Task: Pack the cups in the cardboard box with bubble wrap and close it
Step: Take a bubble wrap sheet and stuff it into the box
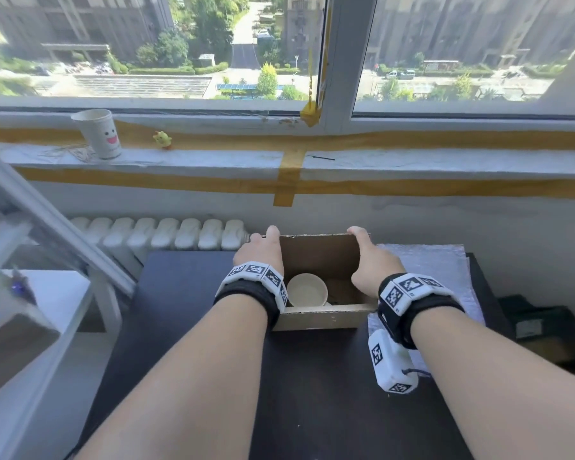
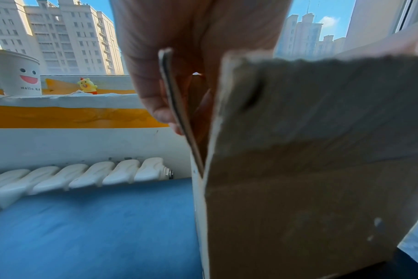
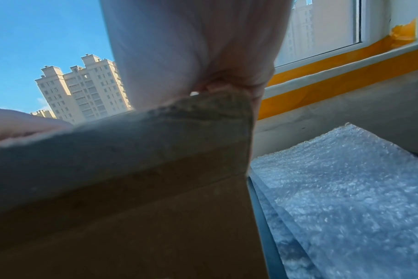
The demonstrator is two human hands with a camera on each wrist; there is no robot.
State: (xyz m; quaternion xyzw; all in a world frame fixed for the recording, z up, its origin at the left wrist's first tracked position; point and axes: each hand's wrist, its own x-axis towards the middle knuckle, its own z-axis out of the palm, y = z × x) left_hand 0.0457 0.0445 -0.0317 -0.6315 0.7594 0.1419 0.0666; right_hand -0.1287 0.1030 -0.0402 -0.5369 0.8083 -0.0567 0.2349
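So far, only part of the packing looked done. One white paper cup (image 1: 307,289) stood upright inside the open cardboard box (image 1: 319,318), near its left wall, and no padding showed around it. The bubble wrap (image 1: 425,260) lay flat on the dark table (image 1: 312,376) just to the right of the box, partly under its edge, apparently unused. A second cup, printed with a smiling face (image 1: 98,133), sat well apart on the windowsill (image 1: 213,157); whether it belonged to the job could not be told.

Both hands were on the far flap. The left hand (image 1: 259,250) pinched its left corner, thumb on the near face and fingers (image 2: 160,111) curled behind the cardboard. The right hand (image 1: 370,260) gripped the right corner likewise, its fingers hidden behind the flap. Wrapping, any further cups and closing all the flaps seemed left to do.

A white radiator (image 1: 160,232) ran below the sill, which carried yellow tape (image 1: 289,174) and a small yellow chick toy (image 1: 162,139). Tall apartment blocks showed beyond the window.
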